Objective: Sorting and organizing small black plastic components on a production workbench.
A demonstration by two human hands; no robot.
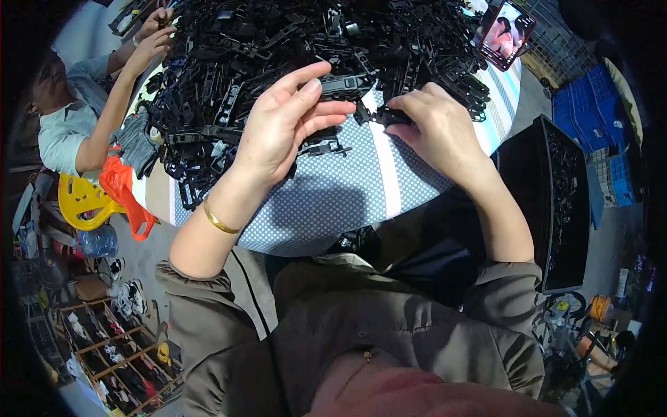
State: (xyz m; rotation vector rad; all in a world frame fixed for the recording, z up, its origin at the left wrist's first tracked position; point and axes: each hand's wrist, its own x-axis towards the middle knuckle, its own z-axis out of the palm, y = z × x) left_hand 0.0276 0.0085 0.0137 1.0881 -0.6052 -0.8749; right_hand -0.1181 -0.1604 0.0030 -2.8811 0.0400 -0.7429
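A broad heap of black plastic parts (271, 45) covers most of the table (323, 208), which has a dotted and striped cover. My left hand (274, 135) is over the near edge of the heap, its fingers stretched out and apart with nothing held between them. Just right of its fingertips, my right hand (441, 132) curls down around a small black plastic part (381, 115). The right fingers partly hide that part, so its exact kind cannot be told. A longer grey-black clip-like piece (344, 83) lies on the heap beyond my left fingers.
A phone (507, 35) with a lit screen stands at the back right. Another person's hands (151, 43) work at the far left. A black bin (545, 208) of parts stands at right, near blue crates (590, 104). A red bag (119, 184) and yellow stool (83, 203) are left.
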